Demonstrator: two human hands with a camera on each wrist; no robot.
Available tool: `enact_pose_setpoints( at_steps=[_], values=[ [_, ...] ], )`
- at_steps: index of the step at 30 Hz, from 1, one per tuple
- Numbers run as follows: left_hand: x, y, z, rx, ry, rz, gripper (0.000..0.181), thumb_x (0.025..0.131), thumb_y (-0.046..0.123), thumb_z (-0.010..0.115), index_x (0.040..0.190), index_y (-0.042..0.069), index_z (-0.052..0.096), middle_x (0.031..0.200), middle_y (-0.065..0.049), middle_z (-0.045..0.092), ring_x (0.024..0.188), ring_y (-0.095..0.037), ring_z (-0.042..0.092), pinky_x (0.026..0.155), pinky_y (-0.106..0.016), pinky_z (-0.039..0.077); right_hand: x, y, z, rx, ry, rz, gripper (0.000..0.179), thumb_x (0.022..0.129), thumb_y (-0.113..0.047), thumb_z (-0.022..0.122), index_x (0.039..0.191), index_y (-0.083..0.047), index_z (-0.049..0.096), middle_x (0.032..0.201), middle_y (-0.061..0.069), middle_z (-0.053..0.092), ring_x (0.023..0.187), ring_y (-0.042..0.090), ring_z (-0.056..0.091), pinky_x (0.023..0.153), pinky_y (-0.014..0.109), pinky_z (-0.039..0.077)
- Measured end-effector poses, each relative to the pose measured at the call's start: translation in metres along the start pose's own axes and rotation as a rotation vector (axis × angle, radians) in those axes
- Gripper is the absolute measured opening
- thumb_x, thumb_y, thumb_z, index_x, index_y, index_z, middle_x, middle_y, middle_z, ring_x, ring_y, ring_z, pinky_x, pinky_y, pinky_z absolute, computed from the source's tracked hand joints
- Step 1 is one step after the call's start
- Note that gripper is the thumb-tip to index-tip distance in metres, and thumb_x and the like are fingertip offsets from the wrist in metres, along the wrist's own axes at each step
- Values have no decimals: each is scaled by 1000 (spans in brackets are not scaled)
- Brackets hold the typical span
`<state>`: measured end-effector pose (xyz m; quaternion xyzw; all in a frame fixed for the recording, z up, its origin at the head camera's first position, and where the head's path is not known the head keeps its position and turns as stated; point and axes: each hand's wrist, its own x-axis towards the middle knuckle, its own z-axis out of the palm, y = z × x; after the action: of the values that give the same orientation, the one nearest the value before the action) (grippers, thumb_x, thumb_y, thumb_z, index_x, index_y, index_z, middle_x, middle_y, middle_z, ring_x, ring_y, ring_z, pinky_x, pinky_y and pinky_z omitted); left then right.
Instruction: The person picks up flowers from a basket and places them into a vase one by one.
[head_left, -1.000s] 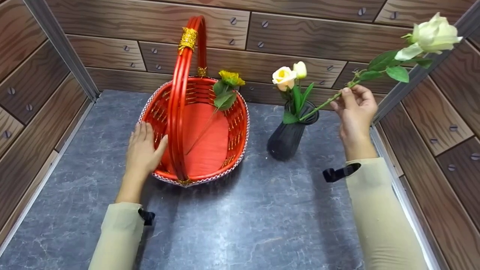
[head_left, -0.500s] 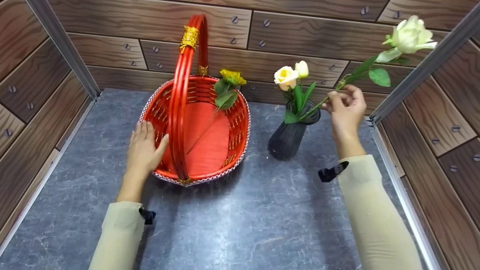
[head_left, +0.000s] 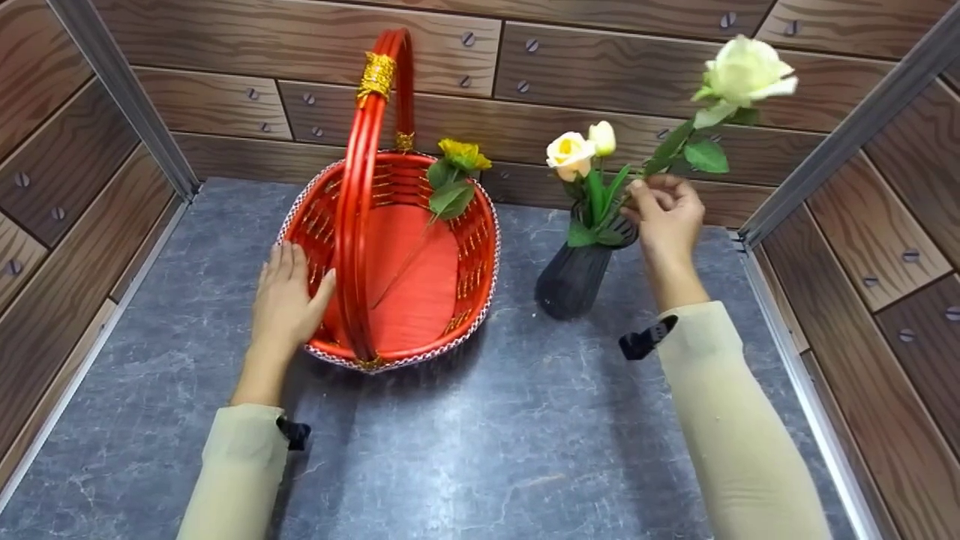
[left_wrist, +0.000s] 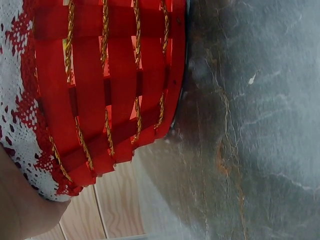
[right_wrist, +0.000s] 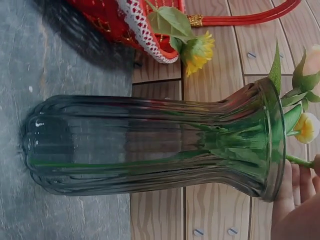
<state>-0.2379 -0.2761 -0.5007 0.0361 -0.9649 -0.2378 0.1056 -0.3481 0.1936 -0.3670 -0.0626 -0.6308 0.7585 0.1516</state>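
My left hand (head_left: 285, 300) rests on the left rim of a red woven basket (head_left: 420, 330), fingers extended and thumb toward the inside. In the left wrist view the hand lies at the lace-edged rim of the basket (left_wrist: 90, 95). A yellow flower (head_left: 465, 155) leans inside the basket, its head over the far right rim. My right hand (head_left: 671, 225) pinches the stem of a white rose (head_left: 746, 71) close above the mouth of a dark ribbed glass vase (head_left: 574, 281). Inside the vase (right_wrist: 160, 145), a green stem reaches down near the bottom in the right wrist view.
A peach rose (head_left: 570, 155) and a pale bud (head_left: 602, 139) stand in the vase. The basket's tall red handle (head_left: 354, 225) arches over it. Wood-patterned walls (head_left: 600, 75) enclose the grey marbled table (head_left: 480, 450) at the back and sides.
My right hand has moved left and slightly down toward the vase mouth, bringing the white rose left and more upright. My left hand and the basket have stayed in place.
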Motion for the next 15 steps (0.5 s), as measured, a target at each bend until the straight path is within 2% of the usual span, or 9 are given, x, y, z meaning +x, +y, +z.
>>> enact_pose_setpoints(
  at_steps=[4, 10, 15],
  values=[
    [1, 0, 0, -4, 1, 4, 86, 102, 59, 32, 153, -10, 22, 162, -28, 13, 152, -43, 8, 123, -55, 6, 1, -1, 2, 23, -10, 18, 12, 91, -4, 70, 96, -1, 59, 88, 10, 69, 80, 21, 68, 71, 30, 61],
    [1, -1, 1, -1, -12, 0, 87, 102, 60, 31, 154, -9, 20, 163, -28, 11, 152, -42, 5, 123, -55, 7, 2, -5, 3, -15, 0, 20, 17, 91, -2, 69, 101, -5, 56, 89, 6, 65, 78, 19, 66, 70, 28, 61],
    [0, -1, 1, -7, -15, -2, 87, 102, 60, 31, 154, -9, 19, 163, -28, 10, 153, -42, 4, 123, -56, 7, 3, -5, 3, 14, 5, 8, 16, 90, -3, 70, 100, -5, 57, 89, 7, 64, 75, 17, 65, 70, 27, 61]
  ],
)
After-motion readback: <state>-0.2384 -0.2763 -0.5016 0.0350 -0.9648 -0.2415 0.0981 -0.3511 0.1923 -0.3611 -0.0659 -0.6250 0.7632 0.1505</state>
